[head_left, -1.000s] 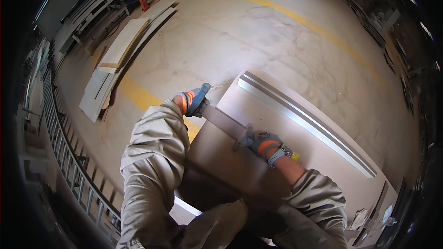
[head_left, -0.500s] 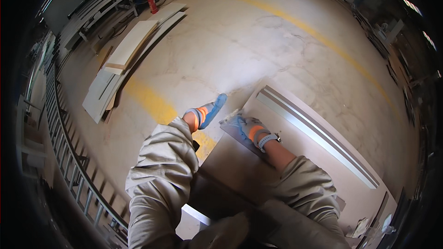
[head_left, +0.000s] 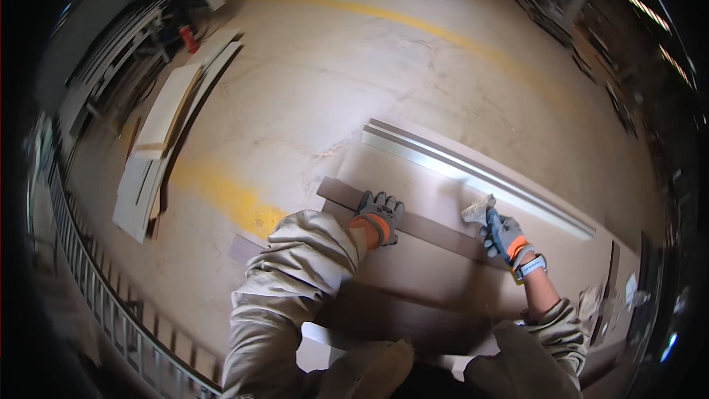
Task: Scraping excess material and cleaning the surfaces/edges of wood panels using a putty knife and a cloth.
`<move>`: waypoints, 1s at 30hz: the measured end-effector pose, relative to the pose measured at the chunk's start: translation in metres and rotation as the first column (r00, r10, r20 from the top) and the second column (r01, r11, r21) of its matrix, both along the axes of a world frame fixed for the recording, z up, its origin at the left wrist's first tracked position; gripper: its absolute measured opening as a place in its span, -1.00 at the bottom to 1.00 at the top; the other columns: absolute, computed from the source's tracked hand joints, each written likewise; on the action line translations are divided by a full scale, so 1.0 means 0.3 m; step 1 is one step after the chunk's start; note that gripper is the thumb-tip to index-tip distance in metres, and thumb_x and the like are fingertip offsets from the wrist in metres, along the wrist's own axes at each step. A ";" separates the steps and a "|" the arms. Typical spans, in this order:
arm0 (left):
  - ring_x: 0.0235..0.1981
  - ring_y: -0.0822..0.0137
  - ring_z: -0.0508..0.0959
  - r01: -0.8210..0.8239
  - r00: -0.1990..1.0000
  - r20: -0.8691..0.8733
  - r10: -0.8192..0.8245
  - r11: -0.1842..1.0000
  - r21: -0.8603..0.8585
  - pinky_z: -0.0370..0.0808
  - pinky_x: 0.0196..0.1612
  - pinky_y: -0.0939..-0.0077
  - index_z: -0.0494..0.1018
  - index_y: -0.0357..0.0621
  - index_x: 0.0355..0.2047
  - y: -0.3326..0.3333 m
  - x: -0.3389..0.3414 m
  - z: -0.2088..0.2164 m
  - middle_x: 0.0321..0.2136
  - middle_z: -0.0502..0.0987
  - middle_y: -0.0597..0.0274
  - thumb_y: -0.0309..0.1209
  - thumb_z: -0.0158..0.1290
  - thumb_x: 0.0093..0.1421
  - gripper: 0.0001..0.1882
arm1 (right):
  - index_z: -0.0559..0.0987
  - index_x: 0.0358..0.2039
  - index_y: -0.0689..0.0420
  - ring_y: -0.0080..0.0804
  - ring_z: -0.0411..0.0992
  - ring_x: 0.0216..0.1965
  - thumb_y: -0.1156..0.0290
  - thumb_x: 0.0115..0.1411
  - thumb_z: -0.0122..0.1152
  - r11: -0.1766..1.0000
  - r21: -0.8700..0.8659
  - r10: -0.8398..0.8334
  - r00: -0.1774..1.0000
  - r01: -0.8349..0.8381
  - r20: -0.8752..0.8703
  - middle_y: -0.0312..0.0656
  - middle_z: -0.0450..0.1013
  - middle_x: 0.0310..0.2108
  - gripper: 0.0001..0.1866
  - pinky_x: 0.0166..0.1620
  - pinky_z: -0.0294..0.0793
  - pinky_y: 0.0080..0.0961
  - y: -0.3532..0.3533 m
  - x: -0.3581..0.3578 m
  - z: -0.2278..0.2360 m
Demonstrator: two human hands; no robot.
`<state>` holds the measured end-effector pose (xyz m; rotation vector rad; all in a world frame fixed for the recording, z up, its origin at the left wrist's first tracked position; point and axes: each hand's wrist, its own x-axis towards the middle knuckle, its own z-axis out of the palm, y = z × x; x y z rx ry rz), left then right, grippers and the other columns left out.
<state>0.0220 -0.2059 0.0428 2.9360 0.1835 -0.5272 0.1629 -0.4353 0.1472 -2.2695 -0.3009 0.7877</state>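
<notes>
My left hand (head_left: 380, 216), in a grey glove with an orange band, lies palm down with its fingers apart on a brown strip (head_left: 442, 234). That strip runs across a wide pinkish-brown panel (head_left: 421, 181). Farther right, my right hand (head_left: 504, 236), gloved alike and with a watch at the wrist, is closed round a flat brush-like tool (head_left: 478, 209). The tool's pale, flared, ragged end points left over the panel; whether it touches is unclear. Two long metal profiles (head_left: 473, 177) lie along the panel's far side.
Pale boards (head_left: 166, 114) are stacked on the floor at the left, with a red fire extinguisher (head_left: 189, 39) behind them. A ladder-like metal frame (head_left: 111, 299) curves along the left. Pale scraps (head_left: 589, 301) lie near the panel's right end. Yellow lines mark the floor.
My left hand has come from above the floor onto the brown strip. My right hand has moved right from the panel's left corner, with the tool lifted. The view has shifted.
</notes>
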 end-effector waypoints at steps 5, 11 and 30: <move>-0.04 0.09 0.33 -0.032 0.972 0.232 0.026 0.999 0.025 0.20 0.02 0.24 0.37 -0.03 -0.13 -0.048 0.069 -0.023 -0.13 0.39 0.16 0.03 0.19 -0.25 -0.32 | 0.45 -0.40 0.28 -0.51 0.32 -0.72 -0.10 0.22 -0.18 0.913 0.265 -0.348 0.932 0.310 0.106 -0.20 0.37 -0.62 -0.41 -0.66 0.36 -0.59 -0.445 -0.123 0.125; -0.06 0.14 0.35 0.145 0.984 0.086 -0.157 0.980 0.136 0.16 0.03 0.26 0.40 -0.02 -0.24 -0.143 0.120 0.016 -0.17 0.40 0.18 0.07 0.15 -0.16 -0.44 | 0.44 -0.39 0.28 -0.49 0.32 -0.70 -0.16 0.19 -0.17 0.605 0.457 -0.709 0.702 0.652 -0.063 -0.21 0.35 -0.62 -0.37 -0.64 0.36 -0.57 -0.885 -0.331 0.087; 0.05 0.09 0.26 -0.010 0.973 0.232 0.006 1.000 0.014 0.17 0.03 0.12 0.33 -0.18 -0.10 -0.640 0.201 -0.051 -0.04 0.33 0.03 -0.05 -0.08 0.04 -0.48 | 0.41 -0.36 0.16 -0.54 0.31 -0.62 0.26 0.20 -0.01 0.946 0.301 -0.029 0.957 0.119 -0.287 -0.30 0.31 -0.63 -0.79 -0.59 0.32 -0.63 -0.347 -0.181 0.056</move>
